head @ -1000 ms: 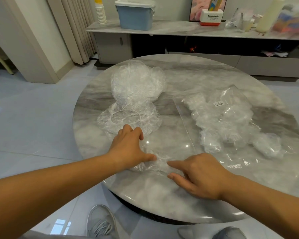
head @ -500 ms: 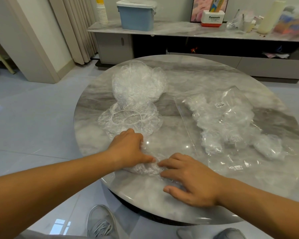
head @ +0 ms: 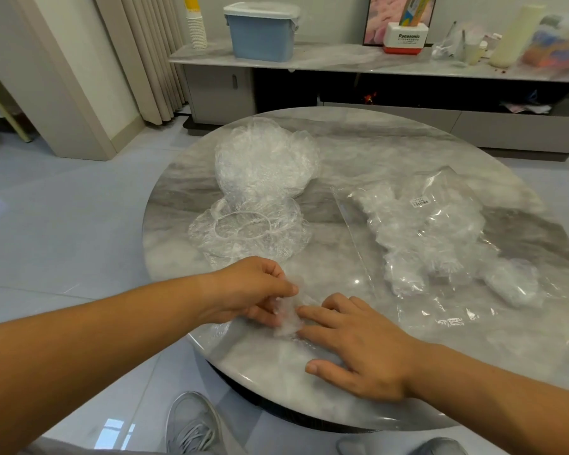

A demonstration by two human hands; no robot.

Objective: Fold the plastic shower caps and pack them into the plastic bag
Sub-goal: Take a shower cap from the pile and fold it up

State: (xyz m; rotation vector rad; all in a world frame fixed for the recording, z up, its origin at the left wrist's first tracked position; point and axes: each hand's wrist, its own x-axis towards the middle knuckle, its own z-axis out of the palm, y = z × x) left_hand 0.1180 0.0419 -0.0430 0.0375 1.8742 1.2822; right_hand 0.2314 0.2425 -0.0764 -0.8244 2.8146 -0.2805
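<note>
A crumpled clear shower cap (head: 288, 318) lies near the front edge of the round marble table (head: 391, 146). My left hand (head: 250, 290) pinches its left end and lifts it slightly. My right hand (head: 362, 346) lies flat, fingers straight, pressing the cap's right part to the table. Behind my left hand an unfolded cap (head: 248, 233) lies flat with its elastic ring up, and a heap of loose caps (head: 263, 162) sits behind that. The clear plastic bag (head: 440, 244) with several folded caps inside lies on the right.
Beyond the table runs a low marble cabinet (head: 342, 59) with a blue lidded box (head: 262, 32), stacked paper cups (head: 196, 26) and other clutter. Curtains (head: 148, 54) hang at the left. My grey shoes (head: 191, 425) show below the table edge.
My hands have come together over the cap. My left hand went from pressing it flat to pinching and lifting its end; my right hand slid left onto it.
</note>
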